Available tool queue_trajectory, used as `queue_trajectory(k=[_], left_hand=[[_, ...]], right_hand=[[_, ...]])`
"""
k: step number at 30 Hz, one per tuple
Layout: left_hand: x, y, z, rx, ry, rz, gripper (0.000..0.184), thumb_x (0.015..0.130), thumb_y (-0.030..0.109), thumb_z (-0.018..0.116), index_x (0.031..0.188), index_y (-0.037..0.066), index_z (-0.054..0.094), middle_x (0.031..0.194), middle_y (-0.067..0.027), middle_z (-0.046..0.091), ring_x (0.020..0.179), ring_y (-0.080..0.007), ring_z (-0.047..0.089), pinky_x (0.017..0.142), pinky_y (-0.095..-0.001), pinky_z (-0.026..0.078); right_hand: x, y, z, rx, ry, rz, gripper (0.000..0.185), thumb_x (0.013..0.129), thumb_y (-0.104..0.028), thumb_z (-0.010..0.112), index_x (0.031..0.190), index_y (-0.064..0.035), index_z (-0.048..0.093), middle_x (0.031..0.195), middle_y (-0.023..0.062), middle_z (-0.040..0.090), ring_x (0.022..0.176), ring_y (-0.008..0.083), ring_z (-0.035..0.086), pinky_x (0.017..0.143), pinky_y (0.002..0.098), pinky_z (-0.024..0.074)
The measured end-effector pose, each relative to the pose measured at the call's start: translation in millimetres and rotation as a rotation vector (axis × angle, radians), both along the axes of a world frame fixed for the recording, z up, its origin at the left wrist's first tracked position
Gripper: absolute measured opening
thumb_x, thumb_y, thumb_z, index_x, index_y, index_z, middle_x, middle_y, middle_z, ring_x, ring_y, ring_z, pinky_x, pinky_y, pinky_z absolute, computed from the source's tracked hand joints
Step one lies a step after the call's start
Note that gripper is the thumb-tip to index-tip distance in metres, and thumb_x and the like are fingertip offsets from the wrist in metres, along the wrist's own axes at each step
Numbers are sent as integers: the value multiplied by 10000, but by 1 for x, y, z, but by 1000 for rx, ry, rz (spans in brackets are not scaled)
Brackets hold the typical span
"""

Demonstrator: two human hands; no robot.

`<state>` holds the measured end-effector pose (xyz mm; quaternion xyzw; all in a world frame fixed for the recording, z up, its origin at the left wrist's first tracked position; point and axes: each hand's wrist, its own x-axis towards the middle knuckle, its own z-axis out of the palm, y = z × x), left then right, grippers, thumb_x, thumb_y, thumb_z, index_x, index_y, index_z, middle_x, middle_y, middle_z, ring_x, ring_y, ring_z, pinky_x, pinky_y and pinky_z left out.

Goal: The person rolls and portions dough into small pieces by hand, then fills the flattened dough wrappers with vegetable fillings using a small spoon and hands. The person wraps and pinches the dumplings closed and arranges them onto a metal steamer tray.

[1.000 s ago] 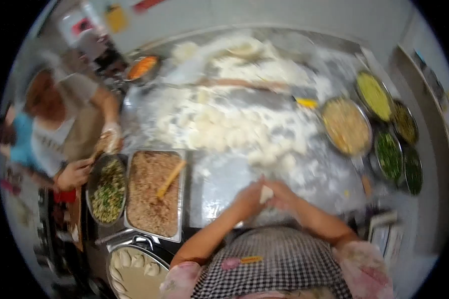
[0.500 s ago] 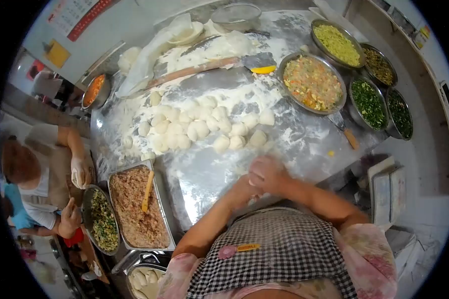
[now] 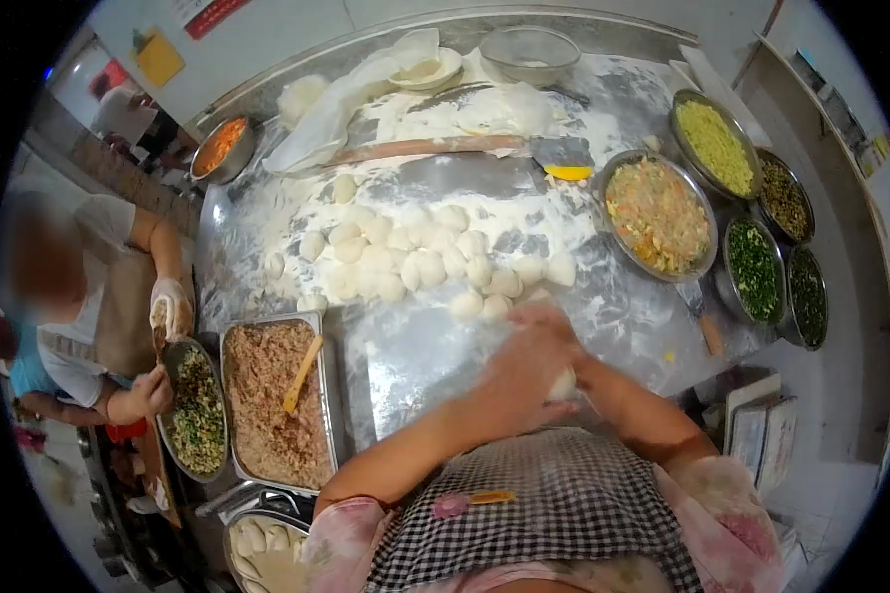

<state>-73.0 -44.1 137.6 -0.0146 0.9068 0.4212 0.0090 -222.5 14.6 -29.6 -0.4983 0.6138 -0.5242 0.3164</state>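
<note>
My left hand (image 3: 519,374) and my right hand (image 3: 554,331) are pressed together over the near edge of the metal table, both blurred by motion. A pale dough ball (image 3: 563,385) shows between them, partly covered by the fingers. Just beyond my hands lies a cluster of floured dough balls (image 3: 420,265), several of them touching. Some dough balls (image 3: 467,303) sit at the cluster's near right end, beside my right hand. Exactly how the fingers wrap the held ball is hard to see.
Bowls of filling (image 3: 660,217) stand at the right, near a wooden-handled scraper (image 3: 711,334). A rolling pin (image 3: 425,148) lies behind the dough. At the left are a tray of meat filling (image 3: 272,400), a greens bowl (image 3: 196,415) and a co-worker (image 3: 109,296) holding something.
My joined hands have shifted slightly, and a dough ball now shows between them. The view has turned, so the table's contents appear farther right. The co-worker's hands have moved nearer the greens bowl.
</note>
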Motion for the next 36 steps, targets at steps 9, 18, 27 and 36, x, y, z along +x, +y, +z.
queue_trajectory(k=[9, 18, 27, 36], left_hand=[[-44, -88, -115, -528, -37, 437, 689, 798, 466, 573, 1307, 27, 421, 1309, -197, 420, 1250, -363, 337, 1035, -486, 235], [45, -127, -168, -369, 304, 932, 328, 765, 179, 616, 1058, 39, 572, 951, -158, 580, 916, -335, 521, 827, -424, 383], [98, -147, -193, -438, 173, 1296, 183, 763, 96, 568, 919, 12, 520, 918, -180, 522, 894, -359, 470, 824, -444, 358], [96, -153, -199, -497, 44, 1305, 162, 753, 72, 568, 895, 15, 516, 906, -176, 516, 884, -365, 471, 815, -443, 359]], right_hand=[[-60, -19, 56, 245, -1066, -307, 312, 883, -312, 523, 1103, -96, 472, 1066, 79, 505, 939, 216, 554, 837, 429, 492], [-125, -89, 72, 213, -535, -381, 396, 882, -246, 554, 1193, -12, 484, 979, 90, 567, 888, 217, 576, 736, 330, 502], [-171, -270, 27, 37, 790, -159, 350, 837, -206, 545, 1151, -52, 538, 1133, 179, 535, 1054, 320, 505, 925, 387, 403], [-213, -416, 0, 168, 1187, 241, 679, 827, -357, 613, 1400, -186, 293, 1427, 206, 277, 1322, 356, 266, 1078, 410, 266]])
